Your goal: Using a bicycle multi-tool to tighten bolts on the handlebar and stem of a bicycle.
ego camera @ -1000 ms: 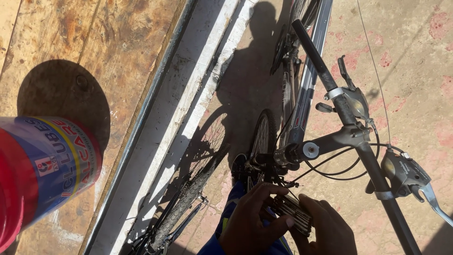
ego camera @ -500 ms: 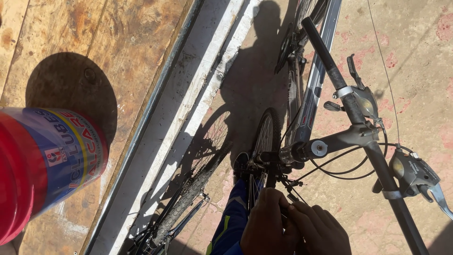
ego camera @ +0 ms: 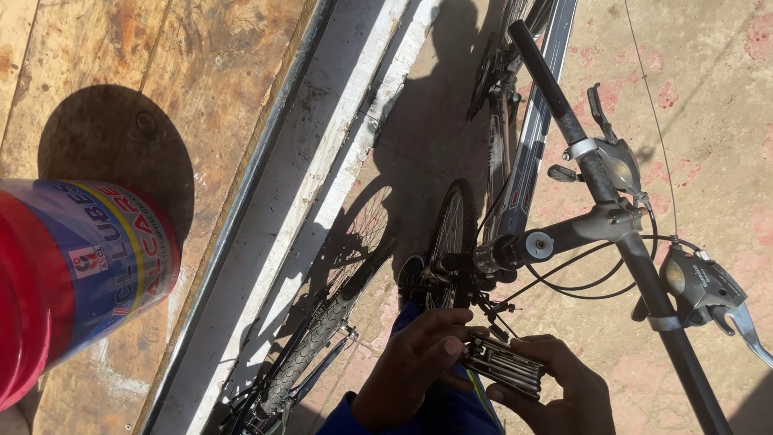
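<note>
Can: a red and blue can (ego camera: 76,278) stands at the left edge on the wooden boards (ego camera: 161,64), seen from above; its inside is not visible, so I cannot tell what is in it.
Tool: a folding multi-tool (ego camera: 506,364) sits low in the frame, just under the bicycle's front brake, long axis running from upper left down to lower right.
Left hand: the left hand (ego camera: 415,362) closes its fingers over the tool's upper-left end, thumb and fingertips pinching it.
Right hand: the right hand (ego camera: 564,387) cups the tool's lower-right end, fingers curled under it; it looks like a firm hold, though shadow hides the fingertips.
Bicycle: the handlebar (ego camera: 600,193) runs diagonally from top centre to lower right, with the front wheel (ego camera: 452,234) just above the hands.
Ground: reddish concrete (ego camera: 708,97) lies under the bicycle.
</note>
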